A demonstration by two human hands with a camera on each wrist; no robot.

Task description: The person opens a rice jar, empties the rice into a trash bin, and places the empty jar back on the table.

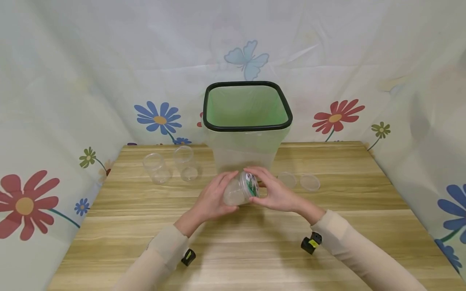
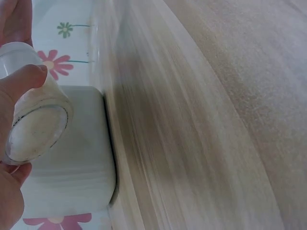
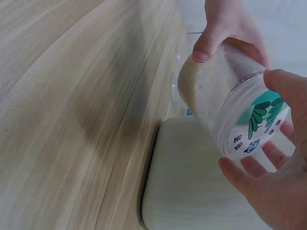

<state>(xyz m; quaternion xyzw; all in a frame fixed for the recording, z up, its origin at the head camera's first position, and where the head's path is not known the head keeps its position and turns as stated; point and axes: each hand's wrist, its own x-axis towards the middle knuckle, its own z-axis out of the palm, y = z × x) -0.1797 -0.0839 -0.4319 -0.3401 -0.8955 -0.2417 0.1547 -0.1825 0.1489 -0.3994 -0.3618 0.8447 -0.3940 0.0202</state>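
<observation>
A clear plastic jar [image 1: 234,192] is held tilted on its side above the table, its lid facing right. My left hand [image 1: 214,196] grips the jar's body, with the thumb on the near side. Around the edge of the lid [image 1: 251,184] curl the fingers and thumb of my right hand [image 1: 274,192]. In the right wrist view the lid [image 3: 256,125] carries a label with green leaves and dark characters. Something pale shows inside the jar [image 3: 211,76], but what it is cannot be made out. The left wrist view shows the jar's round base [image 2: 36,134].
Behind the hands stands a tall bin [image 1: 247,147] with a black rim and green inside. Two open clear jars [image 1: 154,167] stand at the back left. Two clear lids [image 1: 310,182] lie right of the bin. A flowered curtain [image 1: 174,81] surrounds the wooden table [image 1: 127,226].
</observation>
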